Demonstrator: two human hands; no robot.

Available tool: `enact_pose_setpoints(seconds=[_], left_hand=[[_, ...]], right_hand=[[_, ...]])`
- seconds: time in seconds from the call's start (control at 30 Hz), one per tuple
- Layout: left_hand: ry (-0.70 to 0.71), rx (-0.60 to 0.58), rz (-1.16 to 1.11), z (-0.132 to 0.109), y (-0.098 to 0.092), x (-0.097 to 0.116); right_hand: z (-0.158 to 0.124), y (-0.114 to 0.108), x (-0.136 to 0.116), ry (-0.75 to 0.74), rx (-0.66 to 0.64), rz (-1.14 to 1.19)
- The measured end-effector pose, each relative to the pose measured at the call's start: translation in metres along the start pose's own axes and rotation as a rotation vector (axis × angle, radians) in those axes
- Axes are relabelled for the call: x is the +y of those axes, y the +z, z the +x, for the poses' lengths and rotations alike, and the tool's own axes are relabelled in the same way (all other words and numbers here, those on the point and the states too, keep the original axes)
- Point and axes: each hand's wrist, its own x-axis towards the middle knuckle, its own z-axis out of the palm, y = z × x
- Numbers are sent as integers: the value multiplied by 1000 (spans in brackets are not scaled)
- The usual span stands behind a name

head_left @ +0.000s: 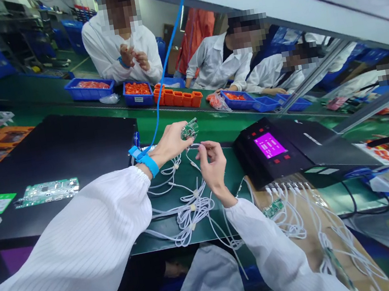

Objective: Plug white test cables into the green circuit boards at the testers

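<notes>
While my left hand [173, 140] grips a small green rectangular printed circuit board [189, 129] above the dark green desk [233, 169], its long axis seems to slant up and away rightward; my right hand [214, 164] lies just right of it and nearer me, fingers curled, tips close together, though I cannot tell whether they pinch a strand of the coiled white cables [187, 214]

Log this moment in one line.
left hand, blue wrist strap: holds small green circuit board; right hand: curled near thin white cable, grip unclear; green tabletop: coiled white cables, black box with magenta screen
</notes>
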Motion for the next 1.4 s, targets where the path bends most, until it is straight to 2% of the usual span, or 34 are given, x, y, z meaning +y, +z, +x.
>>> enact_pose_setpoints(seconds=[0.23,0.5,0.73,1.07,1.4], left_hand=[[17,41,93,-1,4,4],[-36,-23,45,-3,4,9],[-82,1,16,-3,2,14],[-99,59,-2,-2,-1,16],[-137,84,-17,-5,-2,17]], right_hand=[[6,-4,-1,-45,59,-47],[9,-1,-3,-107,80,-154],[13,3,-4,-182,105,-172],[15,12,-3,-126,133,-148],[16,17,-8,-176,121,-222]])
